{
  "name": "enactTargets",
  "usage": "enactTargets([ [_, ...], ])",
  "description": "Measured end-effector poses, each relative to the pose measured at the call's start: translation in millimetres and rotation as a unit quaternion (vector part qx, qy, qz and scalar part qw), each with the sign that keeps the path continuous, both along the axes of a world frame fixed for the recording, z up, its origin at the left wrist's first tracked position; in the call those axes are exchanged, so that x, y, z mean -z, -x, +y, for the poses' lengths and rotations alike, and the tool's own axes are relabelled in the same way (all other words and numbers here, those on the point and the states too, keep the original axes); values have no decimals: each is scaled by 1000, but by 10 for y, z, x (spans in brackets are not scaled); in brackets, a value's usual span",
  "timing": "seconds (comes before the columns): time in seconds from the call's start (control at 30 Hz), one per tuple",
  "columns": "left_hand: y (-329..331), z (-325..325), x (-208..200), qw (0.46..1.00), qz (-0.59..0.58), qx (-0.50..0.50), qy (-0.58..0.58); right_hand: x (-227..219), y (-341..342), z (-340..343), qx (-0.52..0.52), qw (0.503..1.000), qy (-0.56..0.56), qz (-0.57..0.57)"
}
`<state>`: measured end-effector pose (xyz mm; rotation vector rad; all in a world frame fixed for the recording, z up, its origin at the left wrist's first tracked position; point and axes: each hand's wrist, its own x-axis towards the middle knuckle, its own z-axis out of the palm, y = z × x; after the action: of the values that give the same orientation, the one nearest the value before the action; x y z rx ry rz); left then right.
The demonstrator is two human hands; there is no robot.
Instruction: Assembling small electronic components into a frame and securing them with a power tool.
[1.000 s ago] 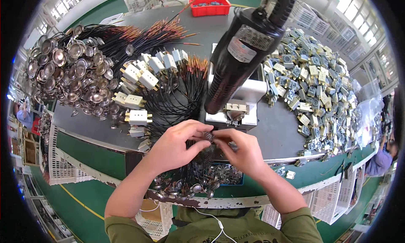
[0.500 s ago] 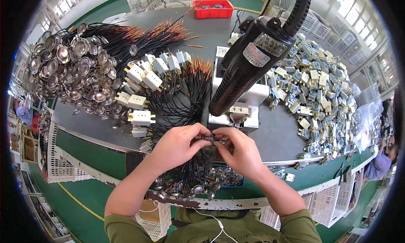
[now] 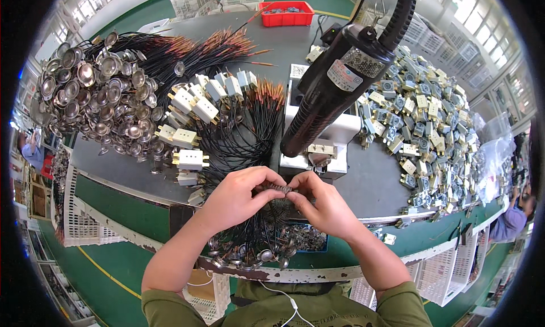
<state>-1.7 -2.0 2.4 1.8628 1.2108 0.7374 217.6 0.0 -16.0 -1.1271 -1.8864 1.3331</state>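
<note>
My left hand (image 3: 238, 194) is closed in a pinch on a dark coiled spring (image 3: 279, 187), held level over the table's near edge. At the spring's other end, the thumb and fingertips of my right hand (image 3: 321, 201) pinch it too. Just beyond my hands lies a bundle of black wires (image 3: 258, 135) with orange-brown tips. Beside it, on the left, stand several cream plug-like blocks (image 3: 191, 158) with brass pins. Below my hands, round metal caps (image 3: 265, 255) hang among wires, next to a blue tray (image 3: 309, 238) of small metal parts.
A big black cylindrical tool (image 3: 335, 83) leans over a white fixture (image 3: 335, 159) right of the wires. Round metal caps (image 3: 105, 94) are heaped at the left. Many cream and grey blocks (image 3: 423, 128) cover the right side. A red bin (image 3: 287, 18) stands at the back.
My right fingers have shifted slightly on the spring's end, and more of its coils show between my hands. The things on the table stay as they were.
</note>
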Motion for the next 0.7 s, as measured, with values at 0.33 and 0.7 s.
enactTargets([
  [0.33,-2,-12,6,998,-46,27,-27,-113,-17,27,-39,985,170,12],
  [0.7,-5,-17,-28,999,-31,5,-44,87,-5,-11,12,980,155,124],
])
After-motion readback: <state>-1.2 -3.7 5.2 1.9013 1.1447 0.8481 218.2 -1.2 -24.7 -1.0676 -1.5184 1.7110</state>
